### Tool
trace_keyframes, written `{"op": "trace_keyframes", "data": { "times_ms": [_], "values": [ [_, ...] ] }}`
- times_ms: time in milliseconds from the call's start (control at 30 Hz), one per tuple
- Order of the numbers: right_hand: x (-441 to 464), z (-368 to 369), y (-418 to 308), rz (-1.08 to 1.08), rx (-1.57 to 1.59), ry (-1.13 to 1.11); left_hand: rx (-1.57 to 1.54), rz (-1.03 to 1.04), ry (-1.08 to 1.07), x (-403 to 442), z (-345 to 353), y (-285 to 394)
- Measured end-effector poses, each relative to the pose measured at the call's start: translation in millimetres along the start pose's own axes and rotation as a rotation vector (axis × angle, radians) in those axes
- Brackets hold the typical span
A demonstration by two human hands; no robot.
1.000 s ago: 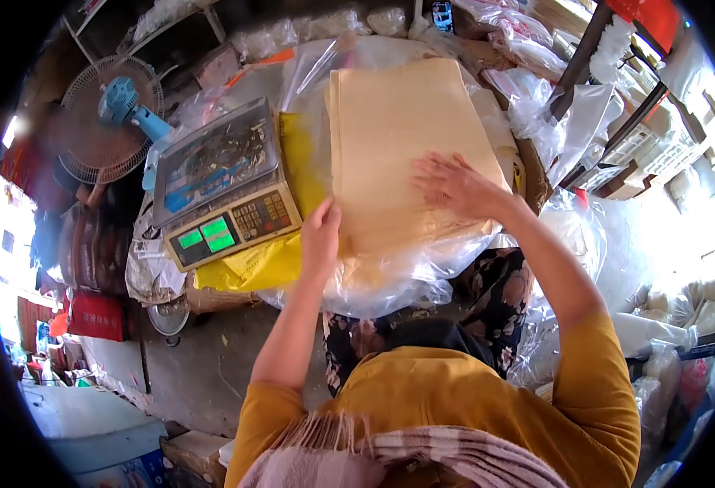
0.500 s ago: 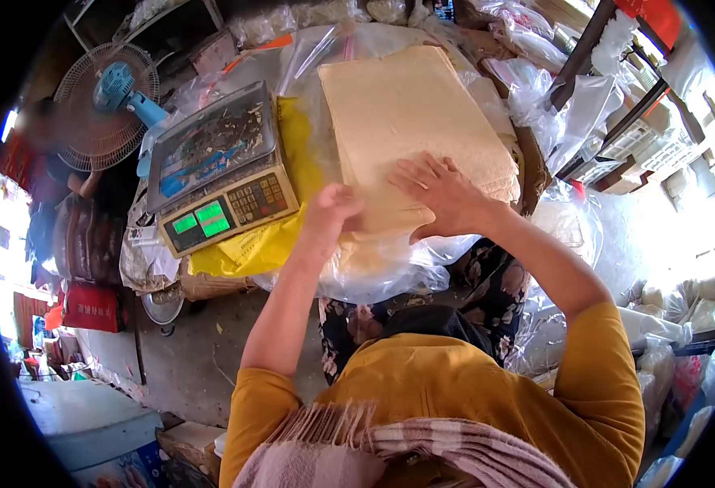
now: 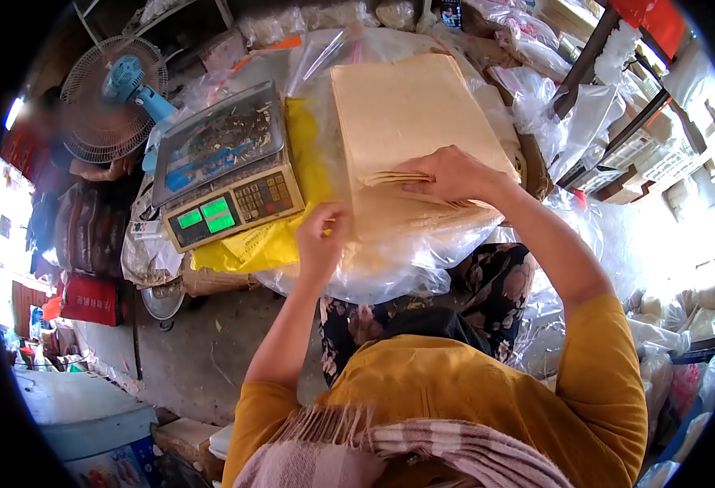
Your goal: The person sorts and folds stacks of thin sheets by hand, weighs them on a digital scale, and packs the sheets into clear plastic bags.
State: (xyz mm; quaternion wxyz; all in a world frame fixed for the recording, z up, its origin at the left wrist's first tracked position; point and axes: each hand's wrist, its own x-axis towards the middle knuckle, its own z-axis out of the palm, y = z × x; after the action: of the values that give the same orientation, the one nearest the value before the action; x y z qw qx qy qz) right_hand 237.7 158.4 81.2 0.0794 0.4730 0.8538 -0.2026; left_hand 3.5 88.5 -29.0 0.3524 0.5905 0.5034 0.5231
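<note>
A stack of thin tan sheets (image 3: 406, 110), with a soft, slightly uneven surface, lies on clear plastic (image 3: 398, 281) in front of me. My right hand (image 3: 459, 175) is closed on the near part of the stack. The near edges of several sheets are folded up under its fingers, and their layered edges show to the left of the fingertips. Just left of the stack's near corner, my left hand (image 3: 321, 236) is raised with its fingers curled in. Whatever is inside those fingers, if anything, is hidden.
A digital scale (image 3: 235, 203) with lit green displays stands left of the stack, debris on its pan. Under it lies a yellow bag (image 3: 251, 250). A fan (image 3: 117, 98) stands behind, with a person's arm (image 3: 101, 171) near it. Plastic bags (image 3: 528, 98) crowd the right side.
My right hand has gone from lying flat and spread on the stack to gripping the folded-up sheet edges. My left hand has moved slightly down and left, still curled.
</note>
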Motion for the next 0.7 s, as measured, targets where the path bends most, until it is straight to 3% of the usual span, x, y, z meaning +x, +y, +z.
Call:
{"op": "trace_keyframes", "data": {
  "times_ms": [67,133,267,333,433,533,633,700],
  "values": [
    [2,1,-1,-0.002,-0.005,0.003,0.080,0.111,-0.011,-6,4,1],
    [6,27,8,-0.102,-0.061,0.216,0.182,0.303,-0.042,-6,9,1],
    [9,92,0,-0.088,-0.482,0.571,0.434,0.298,-0.284,-7,22,-4],
    [12,90,3,-0.150,-0.535,0.649,0.504,0.456,-0.243,-6,30,9],
    [15,32,32,-0.218,-0.847,0.503,0.515,0.579,-0.231,0,34,6],
    [4,-86,38,0.277,0.097,0.677,0.527,0.585,-0.232,6,35,7],
    [11,-152,58,0.146,-0.180,0.942,0.524,0.576,-0.272,13,32,12],
    [13,-189,63,0.262,-0.371,0.953,0.506,0.555,-0.315,17,29,17]
  ]
}}
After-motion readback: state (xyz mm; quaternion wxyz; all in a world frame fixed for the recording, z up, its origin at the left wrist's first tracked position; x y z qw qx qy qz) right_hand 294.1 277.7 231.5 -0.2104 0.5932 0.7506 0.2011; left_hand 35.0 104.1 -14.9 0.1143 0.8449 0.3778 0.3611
